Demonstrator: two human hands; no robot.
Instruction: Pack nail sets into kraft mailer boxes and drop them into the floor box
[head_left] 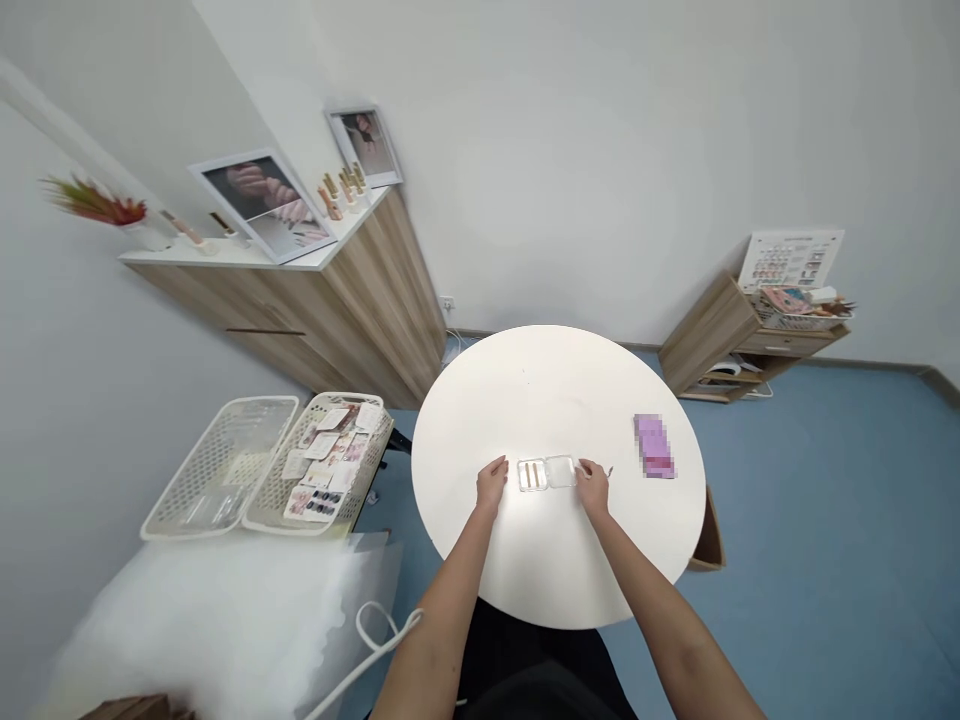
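Note:
A small clear case lies unfolded on the round white table. Its left half holds a few thin tan strips, and its right half looks bare. My left hand rests just left of the case, slightly apart from it, its fingers loosely curved with a small gap and nothing visible in them. At the case's right edge, my right hand has its thumb and fingers closed on the rim. A small dark item shows just beyond that hand.
A blurred purple object lies at the table's right. Left of the table stand a white basket of cards and another basket. A wooden cabinet is behind them; a small shelf unit stands back right. A white cable hangs near my left forearm.

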